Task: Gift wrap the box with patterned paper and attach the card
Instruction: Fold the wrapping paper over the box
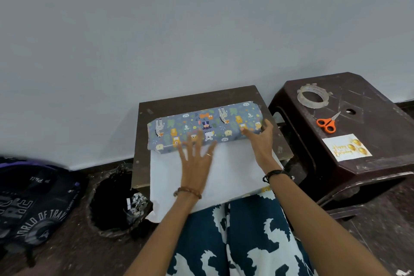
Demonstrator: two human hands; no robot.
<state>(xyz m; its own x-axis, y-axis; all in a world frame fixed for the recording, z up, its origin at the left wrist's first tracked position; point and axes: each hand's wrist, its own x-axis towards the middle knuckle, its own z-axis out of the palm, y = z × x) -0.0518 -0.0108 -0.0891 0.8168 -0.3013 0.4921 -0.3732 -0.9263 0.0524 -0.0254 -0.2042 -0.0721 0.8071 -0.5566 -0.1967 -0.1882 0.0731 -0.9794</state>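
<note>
Patterned trousers [235,242] cut off, hands [197,159] blurred, box [201,126] paper-covered

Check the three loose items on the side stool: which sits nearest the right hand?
The birthday card, white with gold lettering, at the stool's near edge. The orange-handled scissors lie behind it, and the tape roll farthest back. The right hand rests on the wrapped box.

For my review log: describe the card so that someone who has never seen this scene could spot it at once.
Look at the dark brown plastic stool to the right of the table. On its top lie three things; the card is the one nearest the person, below the orange-handled scissors and the tape roll. It alone is a flat white rectangle, with gold "Happy Birthday" lettering and gold balloons.
</note>
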